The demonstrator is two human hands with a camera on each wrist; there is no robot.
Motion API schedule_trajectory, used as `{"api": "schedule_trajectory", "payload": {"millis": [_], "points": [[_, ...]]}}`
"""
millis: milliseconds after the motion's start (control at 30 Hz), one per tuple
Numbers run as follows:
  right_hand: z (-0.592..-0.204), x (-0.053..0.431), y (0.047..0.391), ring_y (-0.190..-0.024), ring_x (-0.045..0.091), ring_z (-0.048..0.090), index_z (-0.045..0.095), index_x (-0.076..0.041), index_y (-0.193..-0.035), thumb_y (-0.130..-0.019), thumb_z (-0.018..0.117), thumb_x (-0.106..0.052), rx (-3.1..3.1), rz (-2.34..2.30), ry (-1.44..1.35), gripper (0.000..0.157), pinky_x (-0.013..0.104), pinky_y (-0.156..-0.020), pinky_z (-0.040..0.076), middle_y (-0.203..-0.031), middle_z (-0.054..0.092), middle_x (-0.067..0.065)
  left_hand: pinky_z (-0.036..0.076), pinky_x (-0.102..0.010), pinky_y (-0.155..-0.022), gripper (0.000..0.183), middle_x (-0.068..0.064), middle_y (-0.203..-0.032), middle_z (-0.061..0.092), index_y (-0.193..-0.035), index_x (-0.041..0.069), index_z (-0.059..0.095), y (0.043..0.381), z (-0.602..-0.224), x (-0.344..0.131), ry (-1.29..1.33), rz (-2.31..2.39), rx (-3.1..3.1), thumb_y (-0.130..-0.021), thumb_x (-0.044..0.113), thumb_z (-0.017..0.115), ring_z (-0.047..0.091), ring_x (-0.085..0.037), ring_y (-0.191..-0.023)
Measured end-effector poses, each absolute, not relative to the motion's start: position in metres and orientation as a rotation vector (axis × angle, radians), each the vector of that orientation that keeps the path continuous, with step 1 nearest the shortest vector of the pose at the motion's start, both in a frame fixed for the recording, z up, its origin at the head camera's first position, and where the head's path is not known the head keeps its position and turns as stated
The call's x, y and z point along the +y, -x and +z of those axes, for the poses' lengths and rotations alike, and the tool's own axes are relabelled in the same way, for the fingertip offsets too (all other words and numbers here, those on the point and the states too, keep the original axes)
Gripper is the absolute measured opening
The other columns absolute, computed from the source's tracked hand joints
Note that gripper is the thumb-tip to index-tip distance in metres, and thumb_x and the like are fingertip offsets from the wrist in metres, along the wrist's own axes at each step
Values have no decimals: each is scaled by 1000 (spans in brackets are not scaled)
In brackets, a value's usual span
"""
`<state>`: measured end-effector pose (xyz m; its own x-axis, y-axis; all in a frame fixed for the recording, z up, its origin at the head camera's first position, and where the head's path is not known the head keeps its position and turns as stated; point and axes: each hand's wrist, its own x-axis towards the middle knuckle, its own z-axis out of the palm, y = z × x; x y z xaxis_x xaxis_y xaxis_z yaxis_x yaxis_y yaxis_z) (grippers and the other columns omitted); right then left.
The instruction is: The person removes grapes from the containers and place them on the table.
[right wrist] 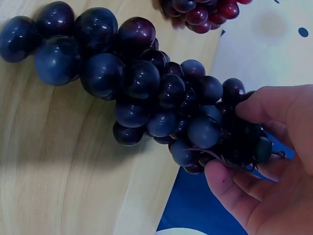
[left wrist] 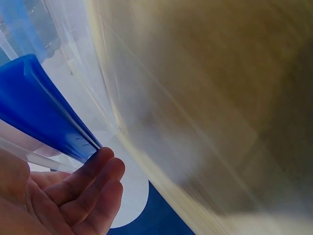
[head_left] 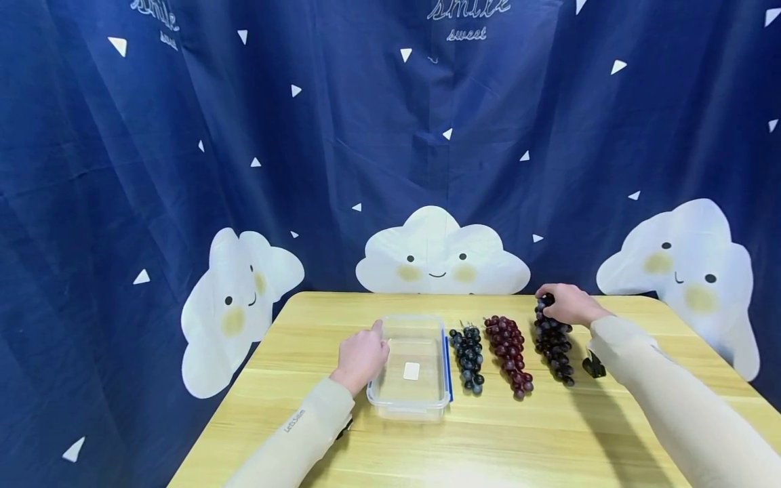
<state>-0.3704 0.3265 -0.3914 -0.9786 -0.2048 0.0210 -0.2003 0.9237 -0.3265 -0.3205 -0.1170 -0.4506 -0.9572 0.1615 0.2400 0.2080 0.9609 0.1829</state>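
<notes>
My left hand (head_left: 363, 355) pinches the left side of a clear plastic food container (head_left: 411, 405). In the left wrist view its fingertips meet the end of a blue locking flap (left wrist: 41, 105) on that container. To the right, my right hand (head_left: 570, 304) grips the stem end of a bunch of dark purple grapes (head_left: 554, 342). Close up in the right wrist view, thumb and fingers close round the narrow end of the dark grapes (right wrist: 171, 90). The rest of the bunch stretches out toward the table's near side.
Between the container and the held bunch lie a blue-black grape bunch (head_left: 468, 359) and a red grape bunch (head_left: 509, 352). A white label (head_left: 411, 371) shows in the container's middle. Behind the wooden table (head_left: 488, 447) hangs a blue curtain (head_left: 390, 149) with clouds.
</notes>
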Motion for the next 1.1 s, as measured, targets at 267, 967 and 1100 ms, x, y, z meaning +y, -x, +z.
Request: {"api": "schedule_trajectory", "payload": {"millis": [267, 967, 1100], "points": [[-392, 324, 371, -90, 33, 56, 60, 1, -130, -86, 61, -5, 3005, -560, 302, 44, 40, -70, 45, -133, 52, 36, 37, -30, -42, 55, -1, -59, 51, -147, 6, 50, 317, -450, -117, 291, -312, -2877, -96, 25, 57, 42, -14, -44], [-403, 319, 377, -94, 34, 54, 53, 7, -138, -87, 58, -3, 3005, -519, 316, 52, 46, -79, 43, -138, 50, 38, 39, -31, -44, 54, -11, -80, 70, -146, 8, 52, 317, -449, -116, 265, -316, -2872, -96, 26, 60, 47, -16, -47], [-405, 318, 374, -112, 49, 57, 52, 8, -138, -91, 65, -15, 3024, -514, 334, 54, 57, -92, 47, -137, 52, 37, 40, -32, -44, 53, -12, -82, 70, -145, 8, 52, 316, -448, -116, 268, -326, -2869, -96, 26, 59, 48, -17, -48]]}}
